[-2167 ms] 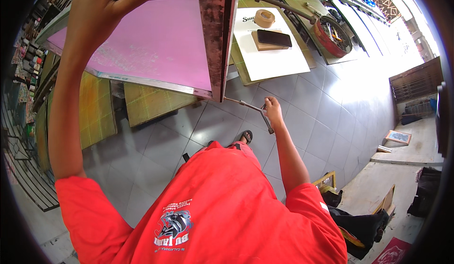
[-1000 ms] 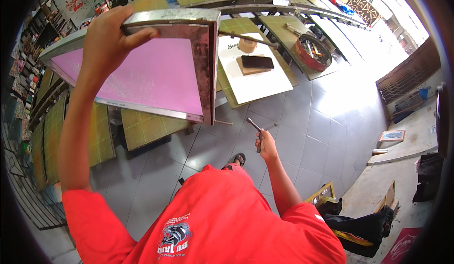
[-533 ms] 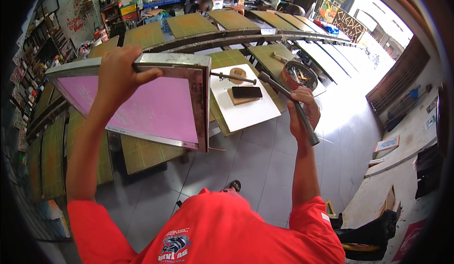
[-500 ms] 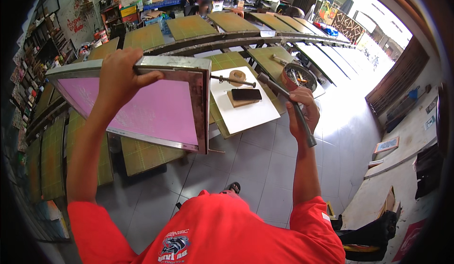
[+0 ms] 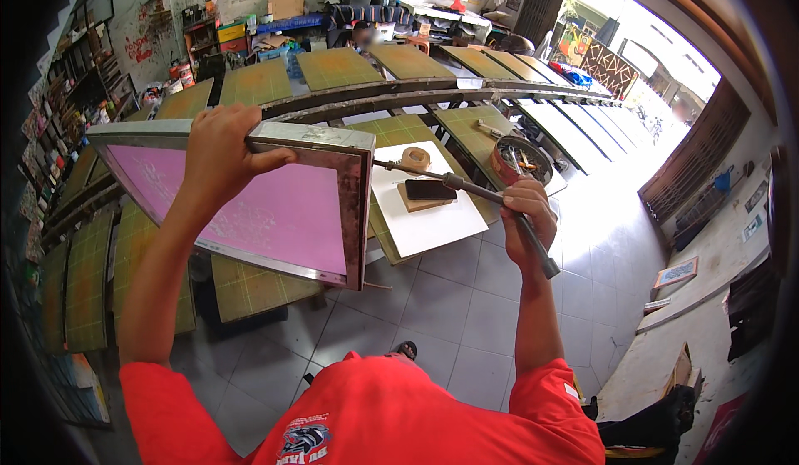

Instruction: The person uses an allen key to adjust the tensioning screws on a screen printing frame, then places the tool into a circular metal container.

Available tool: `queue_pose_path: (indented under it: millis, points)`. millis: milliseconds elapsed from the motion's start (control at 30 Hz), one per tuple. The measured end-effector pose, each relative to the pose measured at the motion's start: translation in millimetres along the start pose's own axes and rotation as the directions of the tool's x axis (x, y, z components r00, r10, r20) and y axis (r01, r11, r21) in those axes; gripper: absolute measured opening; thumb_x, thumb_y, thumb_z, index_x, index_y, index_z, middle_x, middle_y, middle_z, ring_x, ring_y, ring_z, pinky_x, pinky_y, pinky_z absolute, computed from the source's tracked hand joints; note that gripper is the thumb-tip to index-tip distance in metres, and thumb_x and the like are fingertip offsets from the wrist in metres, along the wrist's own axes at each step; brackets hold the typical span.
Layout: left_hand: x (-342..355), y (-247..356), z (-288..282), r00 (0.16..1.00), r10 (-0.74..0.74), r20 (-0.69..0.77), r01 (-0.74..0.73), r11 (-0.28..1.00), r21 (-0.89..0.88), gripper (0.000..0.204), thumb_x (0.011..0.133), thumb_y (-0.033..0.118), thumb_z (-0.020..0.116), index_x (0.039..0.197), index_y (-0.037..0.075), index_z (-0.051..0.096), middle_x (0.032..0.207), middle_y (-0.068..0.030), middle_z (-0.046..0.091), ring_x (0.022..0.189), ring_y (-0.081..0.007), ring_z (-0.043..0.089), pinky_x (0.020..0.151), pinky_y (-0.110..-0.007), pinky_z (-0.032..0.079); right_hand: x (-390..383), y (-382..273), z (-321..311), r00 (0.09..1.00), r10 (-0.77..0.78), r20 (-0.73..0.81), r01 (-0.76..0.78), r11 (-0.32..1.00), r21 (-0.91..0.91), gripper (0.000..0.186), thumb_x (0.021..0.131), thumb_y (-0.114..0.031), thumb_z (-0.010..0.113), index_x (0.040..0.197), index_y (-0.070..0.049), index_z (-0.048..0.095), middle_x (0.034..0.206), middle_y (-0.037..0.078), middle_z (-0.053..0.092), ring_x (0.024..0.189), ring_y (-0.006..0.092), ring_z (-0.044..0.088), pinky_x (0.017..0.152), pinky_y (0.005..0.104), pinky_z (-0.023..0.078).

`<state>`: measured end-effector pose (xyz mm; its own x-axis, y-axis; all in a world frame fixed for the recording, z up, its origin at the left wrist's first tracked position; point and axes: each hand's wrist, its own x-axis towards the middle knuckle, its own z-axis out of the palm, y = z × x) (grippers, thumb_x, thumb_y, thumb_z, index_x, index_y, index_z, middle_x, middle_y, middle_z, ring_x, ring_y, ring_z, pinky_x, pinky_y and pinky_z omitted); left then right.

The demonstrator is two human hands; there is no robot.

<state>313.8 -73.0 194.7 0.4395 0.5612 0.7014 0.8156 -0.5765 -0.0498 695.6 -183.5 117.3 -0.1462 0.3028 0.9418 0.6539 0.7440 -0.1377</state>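
Left hand (image 5: 223,150) closed on the upper rail of a metal-framed screen (image 5: 349,141): fingers folded over the top, thumb extended along the front face and pointing to the right. Left forearm (image 5: 158,286) rises from the sleeve of the red shirt (image 5: 399,419), slanting inward to the wrist. Screen stands tilted, its pink mesh (image 5: 275,207) facing the wearer, right-hand side rail nearest the middle of the view. A thin rod (image 5: 408,167) projects from behind that rail toward the right. Right hand (image 5: 529,219) gripping a dark tubular tool (image 5: 478,190), fingers curled across the shaft, knuckles upward; the tool's butt protrudes past the hand at lower right. Right forearm (image 5: 539,315) near vertical. Tool's far end lines up with the rod and appears to meet its tip; cannot tell whether it is seated on it. Below this line, on a green board (image 5: 395,132): white sheet (image 5: 433,236), tape roll (image 5: 425,157), and a black phone (image 5: 430,189) lying on a brown block (image 5: 412,203). Red round tub (image 5: 501,171) with assorted tools inside sits just beyond the right hand.
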Motion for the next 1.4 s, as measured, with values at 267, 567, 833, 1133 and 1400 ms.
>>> queue_pose_path:
  millis: [267, 567, 833, 1133, 1400]
  points:
    - [0.3, 0.1, 1.2, 1.000, 0.003, -0.006, -0.003, 1.000, 0.002, 0.063, 0.063, 0.061, 0.067, 0.075, 0.001, 0.052, 0.071, -0.0140, 0.052, 0.074, -0.0349, 0.052, 0.075, -0.043, 0.038, 17.1, 4.0, -7.1, 0.997, -0.046, 0.055, 0.046, 0.999, -0.005, 0.021, 0.071, 0.003, 0.071, 0.088, -0.004, 0.061, 0.082, 0.010, 0.066, 0.077, 0.0258, 0.063, 0.081, 0.0395, 0.048]
    - [0.9, 2.8, -5.9, 0.999, -0.024, 0.026, 0.023, 0.999, 0.027, 0.061, 0.062, 0.059, 0.068, 0.074, 0.002, 0.052, 0.071, -0.0135, 0.052, 0.075, -0.0338, 0.052, 0.076, -0.042, 0.037, 34.0, -10.2, -20.4, 0.474, 0.652, 0.592, -0.867, 0.227, 0.444, 0.030, 0.092, -0.015, 0.054, 0.113, 0.005, 0.047, 0.080, 0.014, 0.064, 0.062, 0.0130, 0.063, 0.063, 0.0265, 0.054]
    - [0.6, 1.1, -1.2, 1.000, -0.020, 0.000, 0.020, 1.000, 0.007, 0.058, 0.060, 0.056, 0.071, 0.075, 0.003, 0.052, 0.072, -0.0135, 0.053, 0.075, -0.0340, 0.052, 0.076, -0.042, 0.037, 37.4, -42.5, -17.2, 0.385, 0.819, 0.425, -0.749, 0.009, 0.662, 0.035, 0.093, -0.005, 0.044, 0.126, 0.002, 0.035, 0.109, 0.024, 0.058, 0.079, 0.0214, 0.067, 0.069, 0.0278, 0.057]
    - [2.3, 0.2, 3.0, 1.000, -0.006, -0.008, 0.006, 1.000, 0.006, 0.060, 0.062, 0.057, 0.070, 0.076, 0.002, 0.052, 0.073, -0.0138, 0.054, 0.076, -0.0347, 0.053, 0.074, -0.043, 0.038, 17.2, -31.9, -12.2, 0.616, 0.727, 0.303, -0.771, 0.477, 0.422, 0.039, 0.089, -0.005, 0.055, 0.126, 0.000, 0.043, 0.110, 0.019, 0.060, 0.089, 0.0233, 0.066, 0.078, 0.0282, 0.055]
    - [-1.3, -2.0, 3.4, 0.999, 0.022, -0.041, -0.022, 1.000, 0.008, 0.065, 0.064, 0.064, 0.064, 0.073, 0.001, 0.049, 0.072, -0.0149, 0.053, 0.075, -0.0363, 0.052, 0.072, -0.045, 0.037, 31.1, -29.9, -26.2, 0.690, 0.553, 0.468, -0.572, 0.812, -0.116, 0.026, 0.086, -0.025, 0.065, 0.079, 0.000, 0.067, 0.057, 0.004, 0.055, 0.052, 0.0110, 0.046, 0.050, 0.0269, 0.037]
